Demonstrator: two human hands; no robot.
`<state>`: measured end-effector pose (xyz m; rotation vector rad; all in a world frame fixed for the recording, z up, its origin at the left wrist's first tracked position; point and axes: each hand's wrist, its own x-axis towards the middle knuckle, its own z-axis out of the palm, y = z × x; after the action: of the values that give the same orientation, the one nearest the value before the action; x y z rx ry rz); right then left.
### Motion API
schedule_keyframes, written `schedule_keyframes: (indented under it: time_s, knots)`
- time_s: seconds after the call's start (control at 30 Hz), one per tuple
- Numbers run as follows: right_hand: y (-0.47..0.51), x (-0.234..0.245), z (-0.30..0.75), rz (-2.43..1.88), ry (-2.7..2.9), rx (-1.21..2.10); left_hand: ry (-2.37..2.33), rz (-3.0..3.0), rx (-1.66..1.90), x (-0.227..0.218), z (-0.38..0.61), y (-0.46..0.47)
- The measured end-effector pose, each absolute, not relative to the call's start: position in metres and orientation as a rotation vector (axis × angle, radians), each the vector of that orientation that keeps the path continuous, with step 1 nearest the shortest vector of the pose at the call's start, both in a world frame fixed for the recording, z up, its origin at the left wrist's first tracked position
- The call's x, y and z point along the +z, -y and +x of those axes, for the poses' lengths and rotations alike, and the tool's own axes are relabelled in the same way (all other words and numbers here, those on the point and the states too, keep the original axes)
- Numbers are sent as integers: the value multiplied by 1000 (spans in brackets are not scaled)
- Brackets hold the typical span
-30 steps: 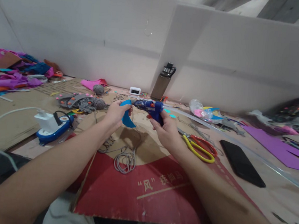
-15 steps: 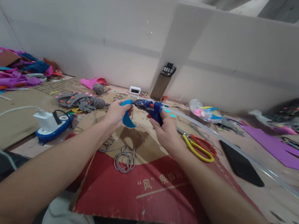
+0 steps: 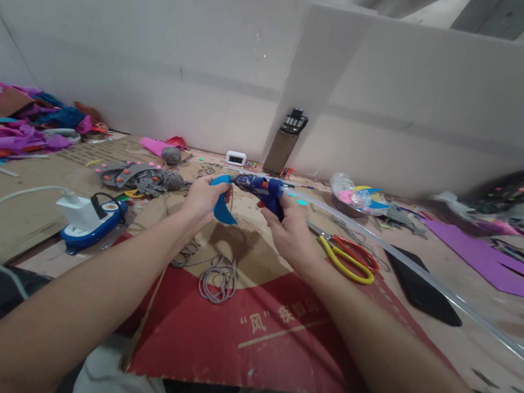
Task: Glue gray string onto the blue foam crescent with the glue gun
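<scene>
My left hand [image 3: 203,199] is closed on a curved blue foam piece [image 3: 222,206], held above the cardboard-covered table [image 3: 35,213]. My right hand [image 3: 289,229] grips a blue hot glue gun [image 3: 263,188] by its handle, with the nozzle pointing left and touching the top of the foam piece. A long clear glue stick [image 3: 420,274] sticks out of the back of the gun toward the right. A coil of grey cord [image 3: 218,278] lies on the table below my hands.
Yellow and red scissors [image 3: 346,259] and a black phone [image 3: 421,293] lie to the right. A white charger on a blue base [image 3: 88,218] sits at left. Grey yarn balls [image 3: 172,179], a bottle [image 3: 284,142], a small clock [image 3: 236,157], purple foam sheets [image 3: 490,260] and coloured scraps [image 3: 24,133] lie around.
Both hands with the foam piece and glue gun have barely moved; the view has shifted slightly.
</scene>
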<state>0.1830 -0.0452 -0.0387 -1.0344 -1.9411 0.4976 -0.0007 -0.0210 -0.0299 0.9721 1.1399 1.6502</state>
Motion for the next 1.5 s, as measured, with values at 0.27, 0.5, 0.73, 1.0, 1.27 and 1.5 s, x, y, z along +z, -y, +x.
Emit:
schedule_keyframes:
  time_s: [0.27,0.5,0.73,1.0,1.27,1.5]
  knots:
    - [45,-40,183,-1025,1942,475,-1151,991,1650,-31,-1,20]
    - [43,-42,184,-998,1915,463,-1165,953,1622,-28,4,24]
    - [42,-44,183,-966,1910,462,-1156,950,1626,-29,3,23]
    - [43,-44,183,-981,1916,411,-1130,979,1625,-32,2,21]
    - [44,-42,182,-983,1941,395,-1167,979,1634,-28,-1,21]
    - [44,-43,182,-990,1929,383,-1150,971,1636,-29,0,20]
